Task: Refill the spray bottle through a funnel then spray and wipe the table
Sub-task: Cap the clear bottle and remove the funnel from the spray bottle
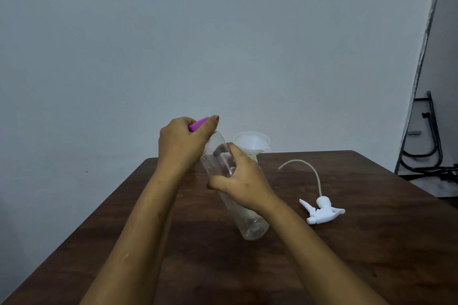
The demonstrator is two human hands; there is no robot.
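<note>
While my right hand (pixel 244 187) wraps the middle of the clear bottle (pixel 250 220), I see my left hand (pixel 182 142) closed over its pink cap (pixel 197 124) at the top end. The bottle leans up and to the left from the right-hand grip, its base low near the table (pixel 347 255); I cannot tell whether the base touches the wood. Just beyond the right hand's knuckles stands the white funnel (pixel 251 142), seated in something largely hidden behind the hand. To the right of that grip, well apart from it, the spray head (pixel 322 210) lies on the table, its dip tube (pixel 309 171) arching up and back toward the funnel.
</note>
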